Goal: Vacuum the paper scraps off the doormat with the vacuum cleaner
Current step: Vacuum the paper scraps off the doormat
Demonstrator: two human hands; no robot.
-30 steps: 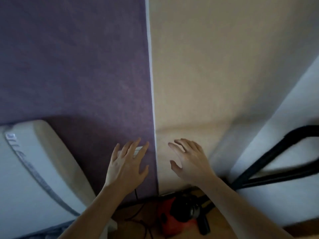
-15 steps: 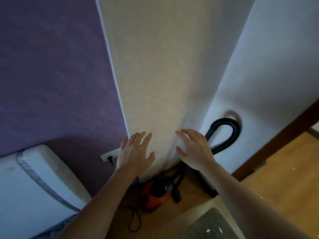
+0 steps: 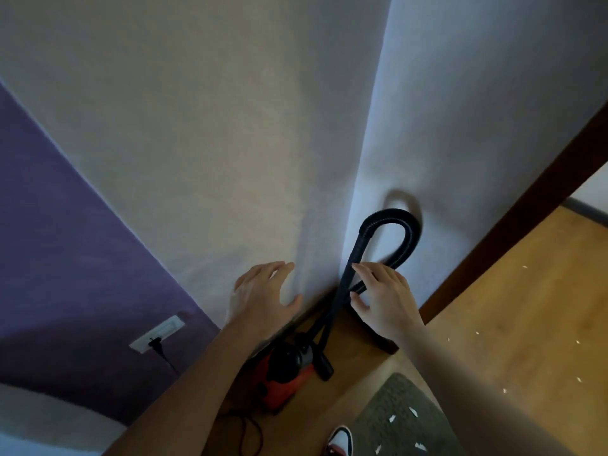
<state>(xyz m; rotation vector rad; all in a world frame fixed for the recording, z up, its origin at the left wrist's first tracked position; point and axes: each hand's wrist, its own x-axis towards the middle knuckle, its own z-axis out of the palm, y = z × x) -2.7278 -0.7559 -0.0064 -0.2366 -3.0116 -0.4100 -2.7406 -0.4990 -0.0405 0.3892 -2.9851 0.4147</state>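
Evidently not started: paper scraps [image 3: 413, 412] lie on the doormat [image 3: 391, 391], lower right; vacuum cleaner [image 3: 283, 385] parked lower centre by the wall [image 3: 230, 159]. Left hand [image 3: 260, 297] and right hand [image 3: 386, 299]: fingers spread, empty; right one just beside the hose [image 3: 391, 212].

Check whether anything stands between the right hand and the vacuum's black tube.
Nothing visible does. The open right hand is right beside the black tube, with its fingers at the tube's edge; whether they touch it is unclear.
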